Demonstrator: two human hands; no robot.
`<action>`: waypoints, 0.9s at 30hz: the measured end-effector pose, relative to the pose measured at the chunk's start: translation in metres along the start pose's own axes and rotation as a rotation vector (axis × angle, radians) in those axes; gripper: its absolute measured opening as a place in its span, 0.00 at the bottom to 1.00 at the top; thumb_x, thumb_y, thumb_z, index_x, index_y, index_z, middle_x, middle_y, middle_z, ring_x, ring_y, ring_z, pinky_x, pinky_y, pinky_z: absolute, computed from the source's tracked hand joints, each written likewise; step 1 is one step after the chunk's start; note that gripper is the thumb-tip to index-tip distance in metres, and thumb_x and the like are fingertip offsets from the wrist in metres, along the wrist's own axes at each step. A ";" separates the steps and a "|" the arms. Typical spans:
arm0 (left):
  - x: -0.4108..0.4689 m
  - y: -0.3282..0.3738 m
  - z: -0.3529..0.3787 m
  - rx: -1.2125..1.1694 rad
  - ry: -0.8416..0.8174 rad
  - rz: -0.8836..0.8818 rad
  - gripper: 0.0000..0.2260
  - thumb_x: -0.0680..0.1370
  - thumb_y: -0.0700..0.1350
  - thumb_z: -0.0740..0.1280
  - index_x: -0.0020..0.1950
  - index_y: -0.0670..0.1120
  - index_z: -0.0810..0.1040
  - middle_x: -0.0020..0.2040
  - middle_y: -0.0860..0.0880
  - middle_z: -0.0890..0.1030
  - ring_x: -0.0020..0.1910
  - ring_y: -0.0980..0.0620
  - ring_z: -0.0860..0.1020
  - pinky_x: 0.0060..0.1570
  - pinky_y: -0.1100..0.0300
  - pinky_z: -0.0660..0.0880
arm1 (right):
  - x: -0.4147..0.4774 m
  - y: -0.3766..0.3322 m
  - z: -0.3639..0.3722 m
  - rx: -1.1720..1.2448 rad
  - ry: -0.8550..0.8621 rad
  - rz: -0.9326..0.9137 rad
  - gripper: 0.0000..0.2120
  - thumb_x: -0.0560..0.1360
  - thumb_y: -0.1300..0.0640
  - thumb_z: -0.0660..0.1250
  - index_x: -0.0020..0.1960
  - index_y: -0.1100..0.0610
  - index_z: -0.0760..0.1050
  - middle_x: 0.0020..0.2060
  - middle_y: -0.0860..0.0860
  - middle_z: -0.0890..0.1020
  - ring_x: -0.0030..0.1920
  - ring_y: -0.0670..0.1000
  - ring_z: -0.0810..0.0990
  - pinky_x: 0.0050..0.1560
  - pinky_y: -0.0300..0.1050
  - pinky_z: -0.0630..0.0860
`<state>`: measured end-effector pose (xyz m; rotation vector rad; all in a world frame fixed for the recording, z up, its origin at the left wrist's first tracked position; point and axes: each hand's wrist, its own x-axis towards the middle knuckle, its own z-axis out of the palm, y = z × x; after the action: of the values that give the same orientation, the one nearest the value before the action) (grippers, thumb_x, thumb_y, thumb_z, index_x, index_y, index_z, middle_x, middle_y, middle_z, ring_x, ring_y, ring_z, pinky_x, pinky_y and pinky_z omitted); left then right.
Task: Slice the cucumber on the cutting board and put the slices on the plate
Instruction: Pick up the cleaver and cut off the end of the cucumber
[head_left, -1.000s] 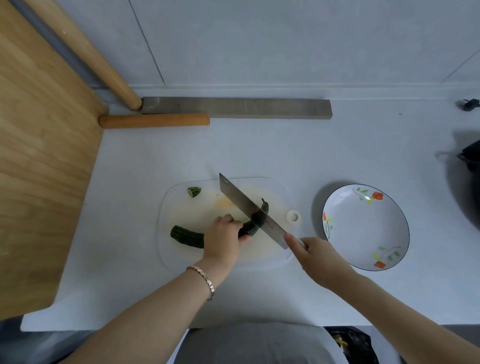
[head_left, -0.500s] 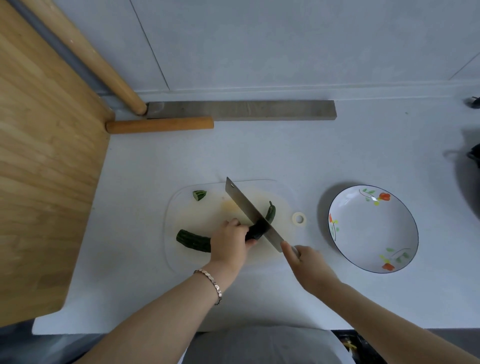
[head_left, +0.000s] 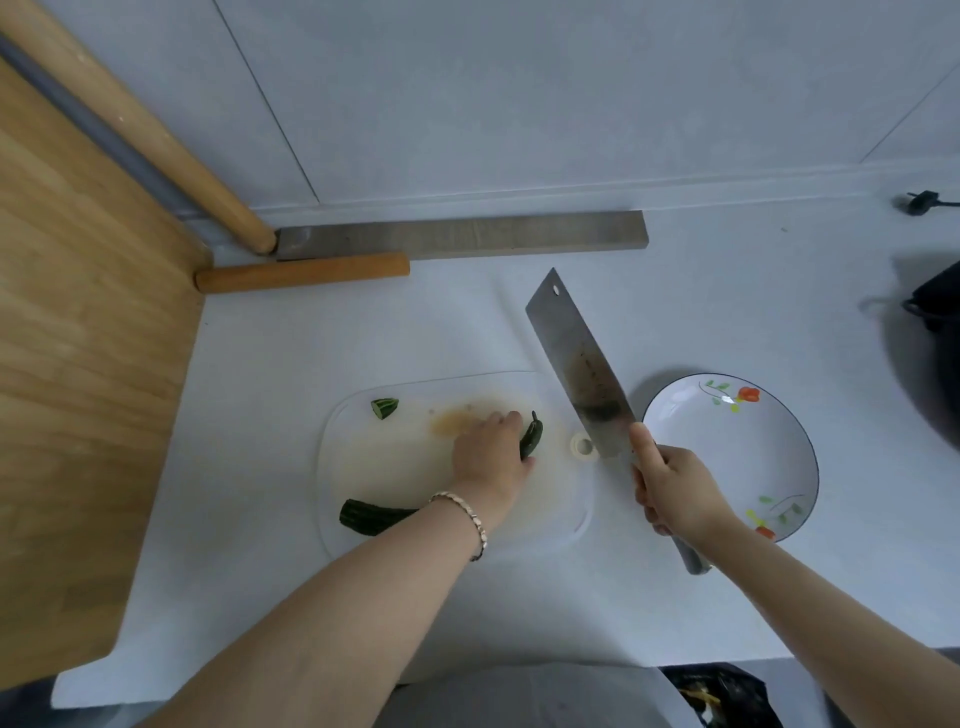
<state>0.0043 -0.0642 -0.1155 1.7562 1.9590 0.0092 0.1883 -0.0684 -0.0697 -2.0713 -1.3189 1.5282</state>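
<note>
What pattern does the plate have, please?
The plate is white with red flowers and dark rim; head view.

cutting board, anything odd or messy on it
Yes: a brownish stain marks the cutting board right by the left hand, and the cleaver blade carries a similar smear. A small cut cucumber end lies alone at the far left corner.

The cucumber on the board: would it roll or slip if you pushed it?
It probably rolls little: the cucumber looks curved, so it would likely rock rather than travel. Its dark skin looks ridged, so grip seems fair, though the cutting board looks smooth and it might slide. It appears stiff.
</note>
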 end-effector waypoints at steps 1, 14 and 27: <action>0.002 0.000 0.000 0.015 -0.004 -0.001 0.11 0.74 0.45 0.65 0.54 0.44 0.72 0.53 0.44 0.78 0.53 0.42 0.75 0.47 0.52 0.73 | 0.000 0.000 0.000 0.008 -0.001 0.010 0.23 0.78 0.39 0.53 0.36 0.58 0.62 0.26 0.53 0.66 0.23 0.51 0.63 0.24 0.38 0.62; -0.020 -0.120 -0.047 0.453 0.209 -0.110 0.11 0.70 0.39 0.69 0.51 0.42 0.77 0.48 0.42 0.78 0.49 0.40 0.74 0.46 0.51 0.71 | -0.003 0.001 0.014 -0.031 -0.079 0.022 0.24 0.77 0.39 0.55 0.35 0.58 0.63 0.25 0.52 0.68 0.22 0.49 0.64 0.25 0.39 0.63; -0.063 -0.082 -0.002 0.136 -0.150 0.192 0.15 0.75 0.49 0.64 0.57 0.43 0.70 0.55 0.45 0.74 0.53 0.49 0.72 0.48 0.60 0.71 | -0.013 0.014 0.015 -0.192 -0.124 -0.068 0.13 0.77 0.53 0.62 0.39 0.60 0.71 0.29 0.51 0.78 0.29 0.49 0.77 0.35 0.41 0.76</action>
<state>-0.0702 -0.1360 -0.1187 1.9664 1.7152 -0.1881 0.1822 -0.0904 -0.0767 -2.0455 -1.6225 1.5796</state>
